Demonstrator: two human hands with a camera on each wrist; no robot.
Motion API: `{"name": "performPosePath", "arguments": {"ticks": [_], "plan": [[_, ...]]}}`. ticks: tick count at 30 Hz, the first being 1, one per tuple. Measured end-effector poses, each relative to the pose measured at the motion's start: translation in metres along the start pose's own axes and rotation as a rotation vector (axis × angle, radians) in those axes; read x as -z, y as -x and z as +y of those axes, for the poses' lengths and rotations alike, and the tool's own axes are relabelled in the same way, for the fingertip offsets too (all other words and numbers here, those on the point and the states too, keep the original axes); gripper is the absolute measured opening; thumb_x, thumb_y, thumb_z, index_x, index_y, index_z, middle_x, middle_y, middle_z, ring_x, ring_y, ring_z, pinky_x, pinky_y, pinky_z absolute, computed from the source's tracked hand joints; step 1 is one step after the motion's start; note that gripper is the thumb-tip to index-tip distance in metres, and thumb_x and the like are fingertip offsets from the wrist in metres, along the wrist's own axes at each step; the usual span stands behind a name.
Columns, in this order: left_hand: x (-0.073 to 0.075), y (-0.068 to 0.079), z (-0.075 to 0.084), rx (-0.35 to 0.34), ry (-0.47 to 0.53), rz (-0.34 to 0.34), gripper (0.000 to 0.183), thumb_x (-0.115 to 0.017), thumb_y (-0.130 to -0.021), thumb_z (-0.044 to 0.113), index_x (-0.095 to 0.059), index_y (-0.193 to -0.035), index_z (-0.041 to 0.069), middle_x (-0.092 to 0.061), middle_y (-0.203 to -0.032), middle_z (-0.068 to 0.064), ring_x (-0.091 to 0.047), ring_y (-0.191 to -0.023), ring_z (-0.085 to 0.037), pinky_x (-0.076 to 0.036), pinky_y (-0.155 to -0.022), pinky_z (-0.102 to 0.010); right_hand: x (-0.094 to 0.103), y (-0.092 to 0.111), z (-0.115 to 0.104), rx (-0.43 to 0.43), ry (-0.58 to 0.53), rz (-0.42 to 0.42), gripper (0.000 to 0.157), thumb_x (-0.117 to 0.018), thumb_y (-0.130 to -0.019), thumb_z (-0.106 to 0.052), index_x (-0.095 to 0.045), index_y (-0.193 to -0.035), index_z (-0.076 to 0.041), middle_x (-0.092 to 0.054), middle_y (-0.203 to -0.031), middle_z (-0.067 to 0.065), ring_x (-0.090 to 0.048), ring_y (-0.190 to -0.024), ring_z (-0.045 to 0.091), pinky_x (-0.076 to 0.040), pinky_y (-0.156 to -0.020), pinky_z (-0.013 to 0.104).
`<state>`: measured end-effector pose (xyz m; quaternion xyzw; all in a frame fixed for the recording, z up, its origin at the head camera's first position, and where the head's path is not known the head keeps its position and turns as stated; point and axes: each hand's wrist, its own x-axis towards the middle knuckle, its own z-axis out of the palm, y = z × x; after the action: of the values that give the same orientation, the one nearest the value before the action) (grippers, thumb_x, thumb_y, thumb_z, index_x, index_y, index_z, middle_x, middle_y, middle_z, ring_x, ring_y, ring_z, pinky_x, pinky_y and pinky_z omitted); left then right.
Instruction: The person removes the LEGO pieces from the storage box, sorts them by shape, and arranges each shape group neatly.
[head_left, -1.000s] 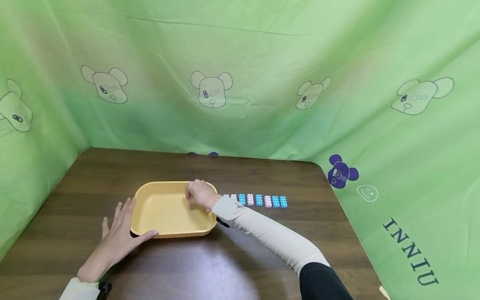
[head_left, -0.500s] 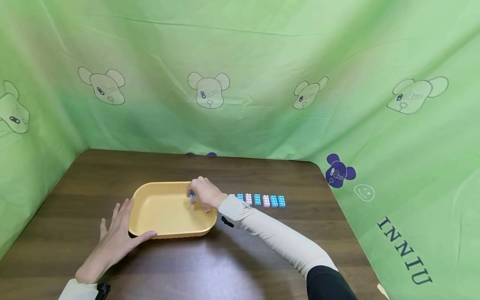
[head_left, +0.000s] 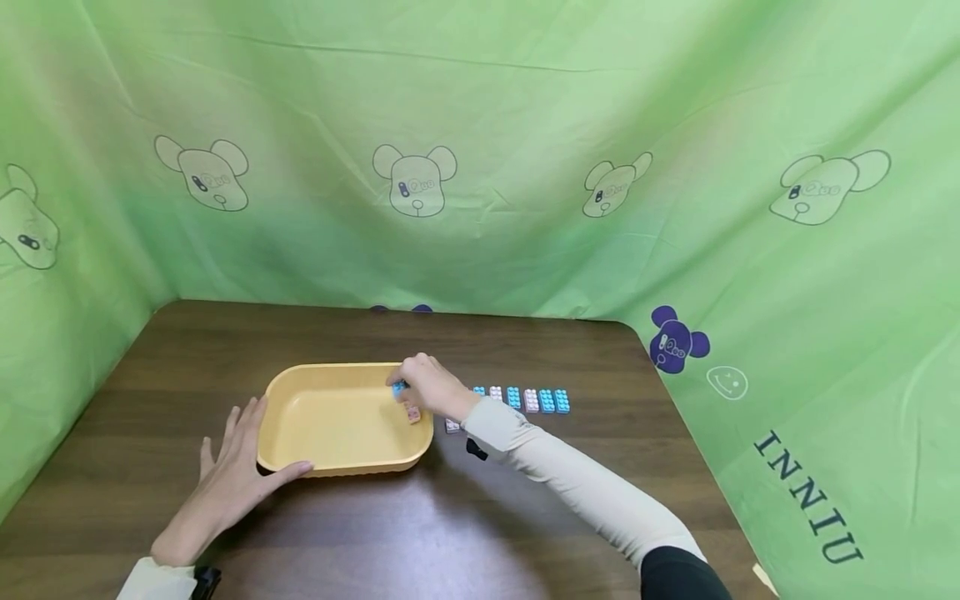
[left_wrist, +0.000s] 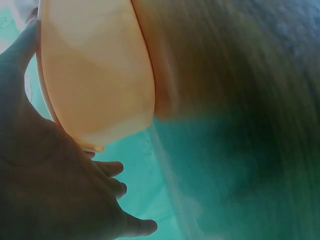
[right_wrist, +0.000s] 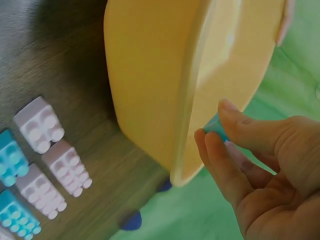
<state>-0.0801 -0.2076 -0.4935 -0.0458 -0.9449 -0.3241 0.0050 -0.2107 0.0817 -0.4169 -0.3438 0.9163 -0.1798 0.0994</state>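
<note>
A yellow plastic basin (head_left: 337,417) stands on the table. My right hand (head_left: 431,387) is over its right end, thumb and fingertips pinching a blue toy brick (right_wrist: 216,128) near the rim. Below that hand a pink toy brick (head_left: 412,412) shows at the basin's right end in the head view. My left hand (head_left: 232,475) lies along the basin's left side, fingers straight and spread, thumb stretched along the front rim. In the left wrist view, that hand (left_wrist: 60,175) touches the basin's outer edge.
A row of blue and pink toy bricks (head_left: 531,401) lies right of the basin, partly hidden by my right forearm. One pale pink brick (head_left: 452,426) sits in front of the row, near the basin. Green cloth (head_left: 480,250) hangs around the table (head_left: 600,492).
My right hand has drawn back rightward toward the basin's right rim, and the blue brick in its fingers has come into view. The left hand and the basin have stayed put.
</note>
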Motion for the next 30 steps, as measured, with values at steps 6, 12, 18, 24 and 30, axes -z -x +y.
{"name": "performPosePath", "arguments": {"ticks": [6,12,18,24,30], "plan": [[0.0,-0.001,-0.001,-0.003,-0.007,-0.001,0.127,-0.078,-0.088,0.063,0.0,-0.17,0.005,-0.01,-0.171,-0.033,0.0,-0.158,-0.054,0.006,-0.109,-0.087,0.011,0.017,0.009,-0.014,-0.029,0.028,0.027,-0.073,-0.098,0.001,-0.075,-0.124,0.005,-0.077,-0.119,0.018,-0.072,-0.096,0.021,-0.057,-0.077,0.025],[-0.002,-0.001,-0.002,-0.004,-0.008,-0.007,0.127,-0.077,-0.088,0.063,0.002,-0.17,0.005,-0.008,-0.171,-0.033,0.001,-0.158,-0.054,0.008,-0.108,-0.087,0.016,0.034,0.017,-0.042,-0.012,0.039,0.03,-0.072,-0.098,0.003,-0.074,-0.127,0.005,-0.075,-0.123,0.02,-0.073,-0.103,0.027,-0.06,-0.086,0.032],[-0.001,0.0,-0.003,0.001,-0.001,-0.009,0.127,-0.076,-0.089,0.063,0.003,-0.17,0.005,-0.006,-0.172,-0.033,0.003,-0.158,-0.054,0.009,-0.108,-0.087,0.016,0.042,0.026,-0.058,0.0,0.043,0.03,-0.076,-0.095,0.003,-0.076,-0.125,0.004,-0.076,-0.118,0.018,-0.071,-0.088,0.02,-0.059,-0.078,0.029],[-0.001,0.002,-0.003,0.012,0.012,-0.015,0.126,-0.076,-0.09,0.063,0.003,-0.169,0.004,-0.004,-0.172,-0.032,0.005,-0.158,-0.054,0.01,-0.108,-0.087,0.013,0.051,0.036,-0.044,-0.029,0.075,0.028,-0.081,-0.09,0.003,-0.078,-0.119,0.001,-0.079,-0.11,0.014,-0.068,-0.078,0.014,-0.058,-0.073,0.024],[-0.001,0.001,-0.002,0.0,0.008,-0.014,0.127,-0.077,-0.089,0.062,0.002,-0.169,0.004,-0.006,-0.172,-0.032,0.004,-0.158,-0.054,0.01,-0.108,-0.087,0.008,0.068,0.052,-0.067,-0.047,0.134,0.023,-0.084,-0.084,0.008,-0.078,-0.106,0.004,-0.078,-0.096,0.014,-0.075,-0.086,0.024,-0.061,-0.077,0.027]]}}
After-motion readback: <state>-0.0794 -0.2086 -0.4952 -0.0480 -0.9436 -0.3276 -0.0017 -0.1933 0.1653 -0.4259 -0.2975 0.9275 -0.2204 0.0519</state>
